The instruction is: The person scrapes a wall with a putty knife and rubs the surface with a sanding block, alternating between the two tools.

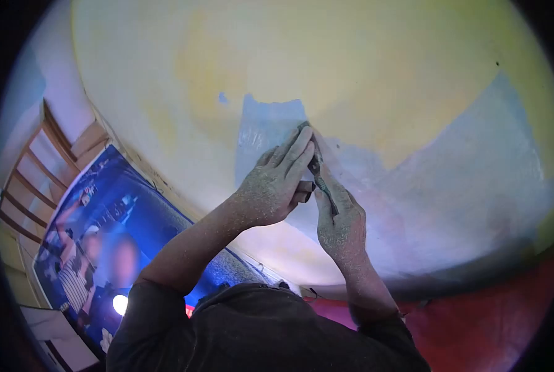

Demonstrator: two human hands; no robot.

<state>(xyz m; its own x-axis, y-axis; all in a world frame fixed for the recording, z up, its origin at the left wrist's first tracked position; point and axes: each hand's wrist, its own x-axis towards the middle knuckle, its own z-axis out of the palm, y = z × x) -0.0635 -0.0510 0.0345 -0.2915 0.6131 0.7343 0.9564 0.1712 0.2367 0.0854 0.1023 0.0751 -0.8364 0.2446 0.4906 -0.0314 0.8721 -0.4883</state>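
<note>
My left hand [280, 177], coated in pale dust, lies with its long fingers stretched along a dark, dusty strip [315, 163] that looks like sandpaper or a sanding tool. A short curled brown end [304, 191] sticks out beside the left thumb. Lower down, my right hand [342, 226] grips the same strip, its thumb along the near side. Both hands press it against the pale yellow wall [351, 68], over a bluish-white patch [271, 124]. The strip's face toward the wall is hidden.
A larger whitish patch [469, 180] spreads over the wall to the right. At left stand a wooden slatted rack [29, 180] and a blue printed banner [156, 226] with pictured people. A bright light [121, 304] shines low at left. Red material [475, 328] covers the lower right.
</note>
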